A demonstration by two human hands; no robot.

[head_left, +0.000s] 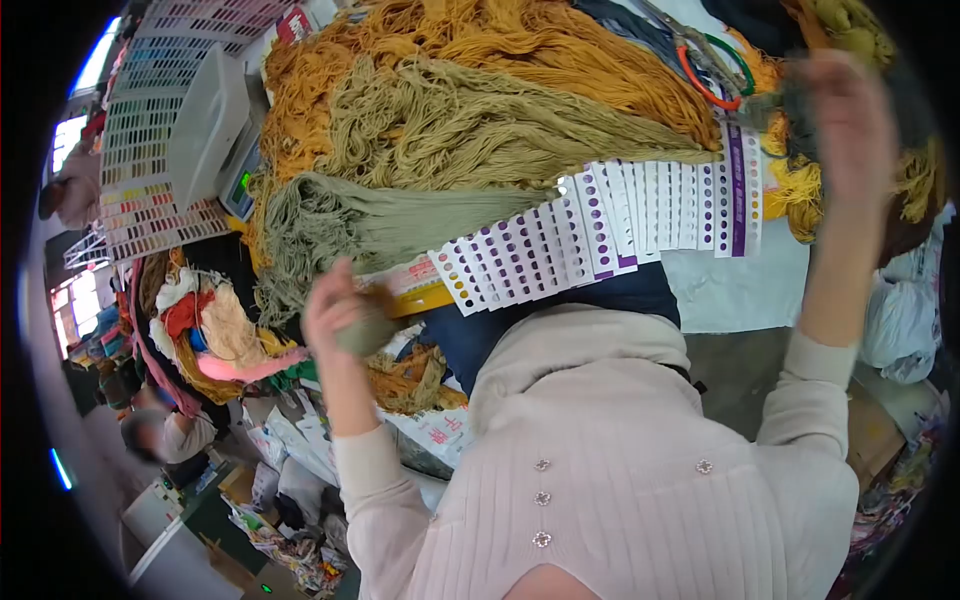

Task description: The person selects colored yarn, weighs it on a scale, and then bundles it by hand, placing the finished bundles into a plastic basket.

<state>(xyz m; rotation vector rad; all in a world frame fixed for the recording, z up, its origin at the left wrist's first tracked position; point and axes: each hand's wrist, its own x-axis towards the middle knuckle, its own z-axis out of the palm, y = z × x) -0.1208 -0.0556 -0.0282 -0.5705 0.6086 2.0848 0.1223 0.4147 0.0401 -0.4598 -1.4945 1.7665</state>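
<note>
The left hand (335, 308), its forearm upright and fingers curled, grips a blurred olive-brown bundle (368, 325) just beside the sage-green yarn (400, 214) and the near end of the fanned color cards (540, 252). The right arm reaches up and forward, its hand (852, 108) raised near the red-and-green-handled scissors (738, 92); motion blur hides whether those fingers are spread or pinching.

A blurred, rounded olive bundle (369, 326) is near sage-green yarn (400, 215).
</note>
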